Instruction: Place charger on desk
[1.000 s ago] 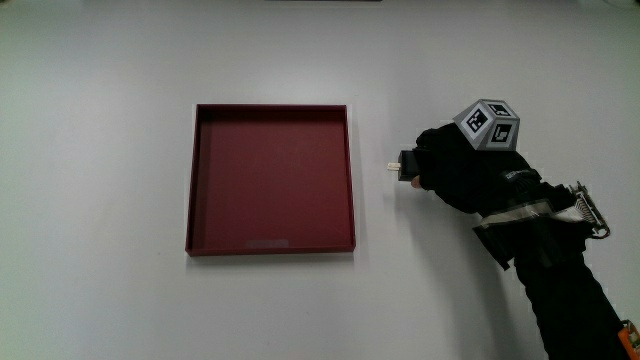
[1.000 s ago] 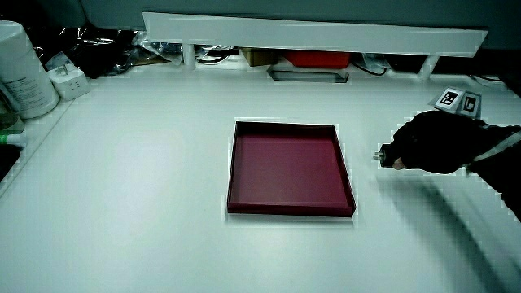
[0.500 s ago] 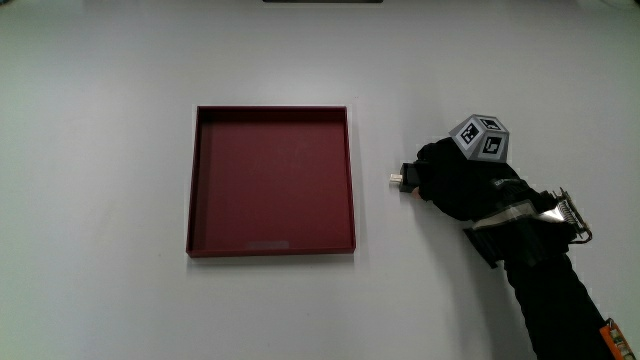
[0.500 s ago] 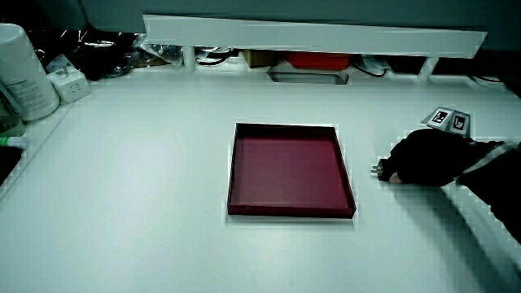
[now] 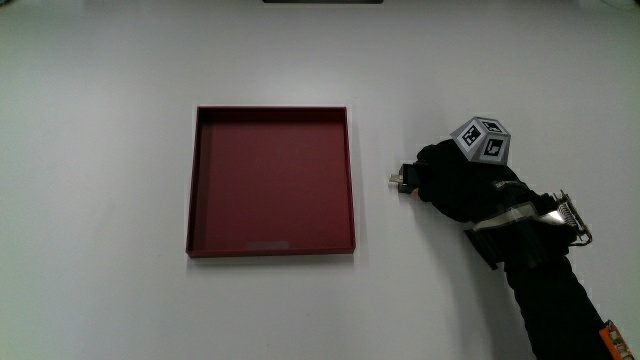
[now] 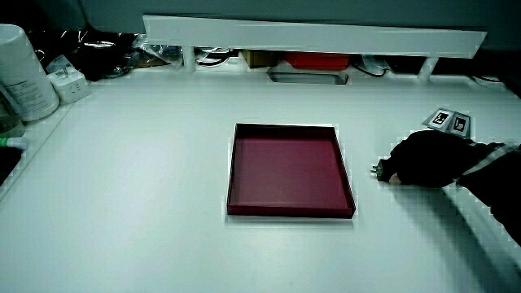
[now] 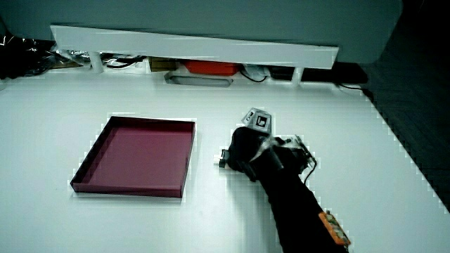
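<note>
The hand (image 5: 455,180) rests low on the table (image 5: 120,300) just beside the empty red tray (image 5: 272,180), its grip closed around the charger (image 5: 402,180), whose prongs poke out toward the tray. The charger appears to be touching the table or nearly so, so placement looks almost done. What seems left is to let go and draw clear.

A shallow dark red square tray (image 5: 270,180) is seen on the white table (image 5: 100,150), with nothing in it. In a side view a white cylindrical container (image 6: 23,72) and a white power strip (image 6: 68,81) are noted at the table's edge, near the low white partition (image 6: 313,37).
</note>
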`<action>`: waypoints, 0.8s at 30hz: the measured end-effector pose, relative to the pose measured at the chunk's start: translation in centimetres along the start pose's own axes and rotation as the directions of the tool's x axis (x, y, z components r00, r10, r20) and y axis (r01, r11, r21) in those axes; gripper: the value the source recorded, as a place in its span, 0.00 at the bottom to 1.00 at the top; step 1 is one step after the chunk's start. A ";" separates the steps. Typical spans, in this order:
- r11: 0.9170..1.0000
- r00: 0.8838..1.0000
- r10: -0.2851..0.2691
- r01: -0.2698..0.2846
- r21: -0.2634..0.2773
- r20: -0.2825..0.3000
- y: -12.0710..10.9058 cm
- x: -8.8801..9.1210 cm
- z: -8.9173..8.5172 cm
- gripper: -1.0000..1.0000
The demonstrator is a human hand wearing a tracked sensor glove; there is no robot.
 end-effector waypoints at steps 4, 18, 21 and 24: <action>1.000 1.000 0.003 -0.003 0.002 0.001 0.0 0.1 0.0 0.26; 0.995 0.995 0.094 -0.095 0.010 0.034 -3.9 -2.2 1.2 0.02; 0.987 0.984 0.161 -0.161 -0.009 0.078 -6.0 -4.4 0.7 0.00; 0.978 0.965 0.207 -0.210 -0.001 0.162 -7.6 -5.6 -0.2 0.00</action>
